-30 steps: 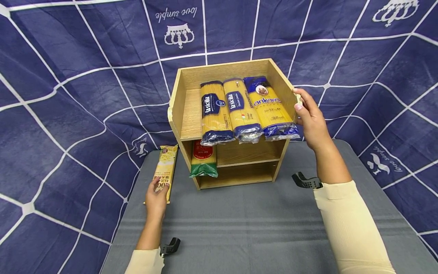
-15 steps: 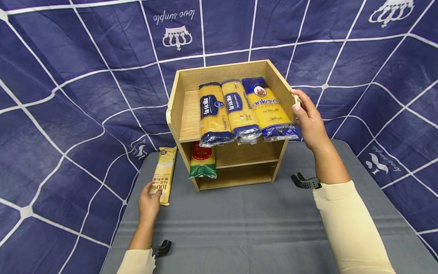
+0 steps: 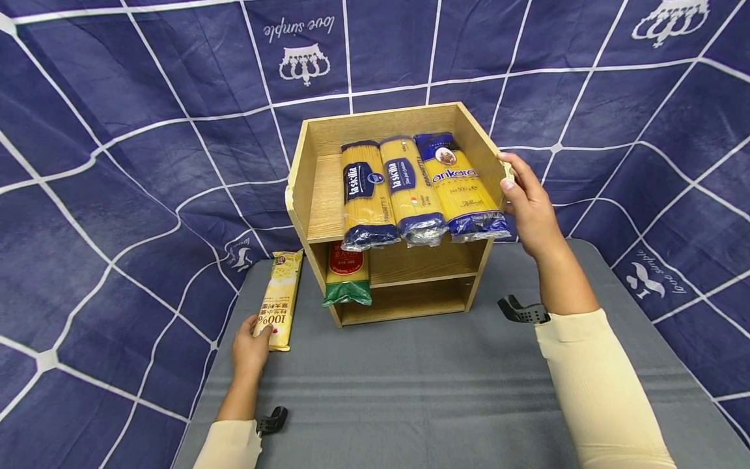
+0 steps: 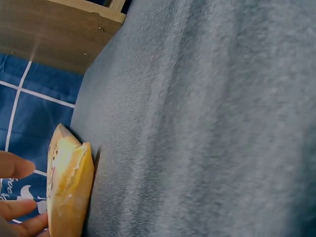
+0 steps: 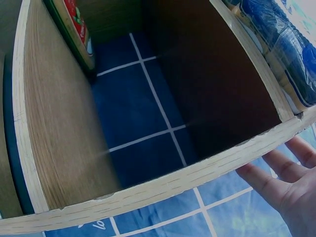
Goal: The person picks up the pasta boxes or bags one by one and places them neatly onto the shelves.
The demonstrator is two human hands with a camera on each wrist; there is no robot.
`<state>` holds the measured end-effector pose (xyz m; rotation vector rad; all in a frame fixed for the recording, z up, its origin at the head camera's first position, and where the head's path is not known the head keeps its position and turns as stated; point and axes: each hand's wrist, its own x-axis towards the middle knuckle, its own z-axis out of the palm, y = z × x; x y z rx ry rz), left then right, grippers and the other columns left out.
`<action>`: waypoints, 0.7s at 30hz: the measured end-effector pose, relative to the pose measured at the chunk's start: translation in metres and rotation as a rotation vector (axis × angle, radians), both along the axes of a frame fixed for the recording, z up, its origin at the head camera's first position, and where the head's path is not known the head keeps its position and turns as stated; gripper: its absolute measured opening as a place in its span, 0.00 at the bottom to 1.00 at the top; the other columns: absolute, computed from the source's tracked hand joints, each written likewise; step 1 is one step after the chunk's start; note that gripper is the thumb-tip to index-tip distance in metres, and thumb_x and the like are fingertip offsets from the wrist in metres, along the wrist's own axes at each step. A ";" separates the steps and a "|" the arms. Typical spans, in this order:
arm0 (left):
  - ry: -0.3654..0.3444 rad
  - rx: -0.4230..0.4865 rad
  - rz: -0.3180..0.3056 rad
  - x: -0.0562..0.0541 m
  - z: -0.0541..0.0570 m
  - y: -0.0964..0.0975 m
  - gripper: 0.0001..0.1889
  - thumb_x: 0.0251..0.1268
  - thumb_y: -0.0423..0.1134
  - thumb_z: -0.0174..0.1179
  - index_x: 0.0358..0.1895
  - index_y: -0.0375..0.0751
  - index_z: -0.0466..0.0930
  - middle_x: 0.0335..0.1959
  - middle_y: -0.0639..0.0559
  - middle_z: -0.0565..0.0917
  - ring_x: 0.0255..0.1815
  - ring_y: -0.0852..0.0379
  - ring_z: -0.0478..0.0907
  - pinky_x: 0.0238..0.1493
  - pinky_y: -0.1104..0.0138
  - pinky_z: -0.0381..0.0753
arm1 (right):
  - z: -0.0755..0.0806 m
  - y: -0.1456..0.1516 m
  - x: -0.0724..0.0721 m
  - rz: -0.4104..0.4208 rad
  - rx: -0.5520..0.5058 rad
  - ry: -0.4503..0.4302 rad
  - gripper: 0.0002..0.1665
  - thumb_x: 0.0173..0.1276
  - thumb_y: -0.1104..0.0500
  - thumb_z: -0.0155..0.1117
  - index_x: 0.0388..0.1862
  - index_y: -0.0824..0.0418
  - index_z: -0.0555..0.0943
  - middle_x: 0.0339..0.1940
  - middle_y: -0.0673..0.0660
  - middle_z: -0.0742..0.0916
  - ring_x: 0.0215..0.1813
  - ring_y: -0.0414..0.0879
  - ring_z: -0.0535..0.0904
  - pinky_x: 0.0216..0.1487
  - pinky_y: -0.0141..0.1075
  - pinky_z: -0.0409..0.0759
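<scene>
In the head view, my left hand [image 3: 250,346] is at the near end of a yellow spaghetti packet [image 3: 280,296] lying on the cloth left of a wooden shelf [image 3: 310,228]. The left wrist view shows its thumb standing off and its fingers beside the packet [image 4: 69,192]. My right hand [image 3: 532,212] grips the front edge of the shelf's right side panel, thumb on the edge. Two la sicilia spaghetti packets [image 3: 368,195] [image 3: 413,189] and an ankara pasta packet [image 3: 463,185] lie side by side on the top level. A red-and-green pasta packet [image 3: 347,277] sticks out of the middle level.
Grey cloth [image 3: 398,391] covers the table under the shelf. Blue curtains [image 3: 176,163] with white lines stand behind and on both sides. The top packets overhang the shelf's front edge. A black wrist strap mount [image 3: 523,310] juts from the right wrist.
My left hand has slid toward the near left end of the yellow packet, uncovering more of its print. The right hand keeps its grip on the shelf panel.
</scene>
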<state>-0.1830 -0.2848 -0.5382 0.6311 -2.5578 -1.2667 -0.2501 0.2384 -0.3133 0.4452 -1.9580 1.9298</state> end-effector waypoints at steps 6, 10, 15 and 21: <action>-0.120 -0.023 -0.053 -0.004 0.005 -0.005 0.34 0.70 0.41 0.57 0.73 0.25 0.61 0.66 0.23 0.72 0.65 0.29 0.70 0.67 0.43 0.68 | -0.001 -0.001 0.000 -0.003 0.000 0.000 0.25 0.79 0.58 0.50 0.74 0.49 0.70 0.63 0.53 0.77 0.57 0.46 0.74 0.47 0.25 0.80; -0.191 -0.032 -0.098 -0.007 0.009 -0.007 0.39 0.70 0.40 0.55 0.76 0.20 0.51 0.70 0.21 0.66 0.71 0.27 0.65 0.73 0.42 0.63 | -0.001 0.000 0.000 -0.003 0.002 0.000 0.26 0.80 0.57 0.50 0.74 0.50 0.70 0.63 0.53 0.77 0.57 0.46 0.74 0.47 0.26 0.80; -0.245 -0.039 -0.136 -0.010 0.011 -0.010 0.42 0.67 0.38 0.56 0.77 0.20 0.46 0.73 0.21 0.61 0.73 0.26 0.61 0.75 0.42 0.60 | -0.002 0.000 -0.001 -0.002 0.001 0.001 0.26 0.80 0.58 0.50 0.75 0.51 0.69 0.62 0.53 0.77 0.58 0.47 0.74 0.48 0.26 0.80; -0.273 -0.031 -0.157 -0.010 0.012 -0.012 0.42 0.65 0.37 0.60 0.76 0.21 0.50 0.70 0.22 0.66 0.68 0.27 0.67 0.71 0.42 0.65 | -0.001 0.000 -0.001 -0.001 0.009 0.000 0.26 0.80 0.57 0.50 0.75 0.50 0.69 0.64 0.55 0.76 0.60 0.48 0.73 0.48 0.26 0.80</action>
